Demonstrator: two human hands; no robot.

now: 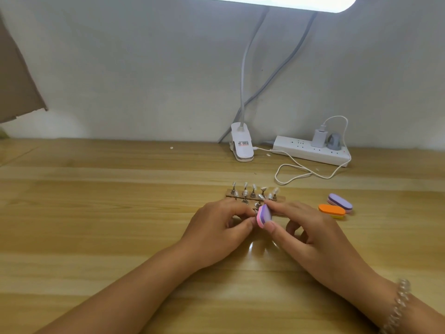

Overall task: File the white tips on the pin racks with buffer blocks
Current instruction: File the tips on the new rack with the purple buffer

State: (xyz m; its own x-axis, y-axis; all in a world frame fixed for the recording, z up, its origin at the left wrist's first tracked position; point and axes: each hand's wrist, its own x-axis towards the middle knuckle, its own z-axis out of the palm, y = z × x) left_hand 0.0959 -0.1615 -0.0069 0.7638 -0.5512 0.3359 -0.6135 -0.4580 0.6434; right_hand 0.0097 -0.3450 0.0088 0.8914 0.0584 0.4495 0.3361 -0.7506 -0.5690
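Pale wood-grain table runs to a plain grey-white wall, with a brown cardboard sheet at the upper left of the frame and a lit lamp head along the top edge. Its white clip base sits at the back of the table and carries a sticker with black and red print too small to read. Right of it lies a white power strip holding a white charger and a grey plug; a white cable loops in front. Right of centre stand the pin racks, their metal pins topped with white tips. The right hand, a clear bead bracelet on its wrist, pinches a pink-and-purple buffer block between thumb and forefinger, just over the nearer rack. The left hand has its fingers curled in beside the block at that rack; what they grip, if anything, cannot be told. An orange buffer block and a purple buffer block lie side by side to the right.
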